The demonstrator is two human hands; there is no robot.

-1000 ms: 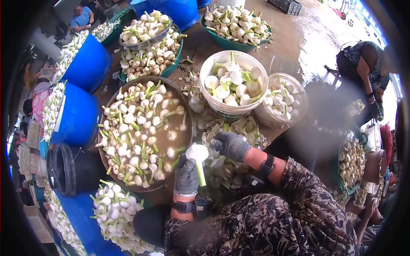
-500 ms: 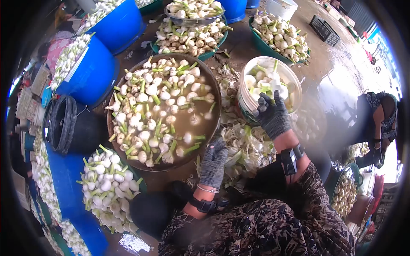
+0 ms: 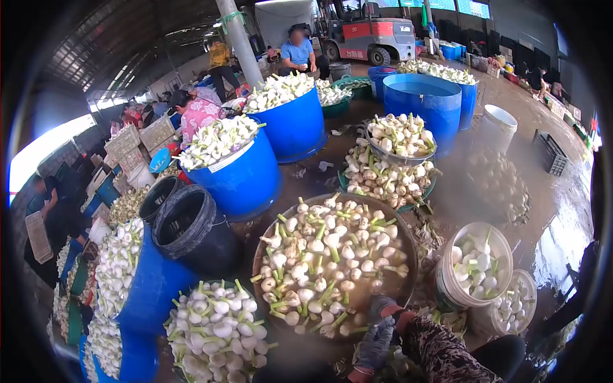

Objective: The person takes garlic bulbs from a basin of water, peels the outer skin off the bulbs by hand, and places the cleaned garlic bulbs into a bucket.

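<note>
My right hand (image 3: 383, 307), in a dark grey glove, is at the lower right edge of a wide round basin (image 3: 258, 268) of murky water. In the basin float many white garlic bulbs (image 3: 332, 240) with green stems. Just below it my left hand (image 3: 375, 343), in a grey glove, is close to the basin's rim. The fingers of both hands are blurred and partly hidden, so what they hold, if anything, cannot be made out. Right of the basin stands a white bucket (image 3: 447, 287) with trimmed bulbs, beside a second white bucket (image 3: 531, 287) of bulbs.
Peelings (image 3: 447, 317) lie between basin and buckets. A bulb heap (image 3: 220, 329) and black buckets (image 3: 185, 220) are on the left. Behind stand blue tubs (image 3: 246, 185), a bowl of bulbs (image 3: 399, 137), a crate (image 3: 550, 153), a seated person (image 3: 297, 52) and a forklift (image 3: 373, 35).
The view has swung up and to the left. My right hand has gone from the white bucket to the basin's edge. The white bulb held in my left hand a second ago no longer shows there.
</note>
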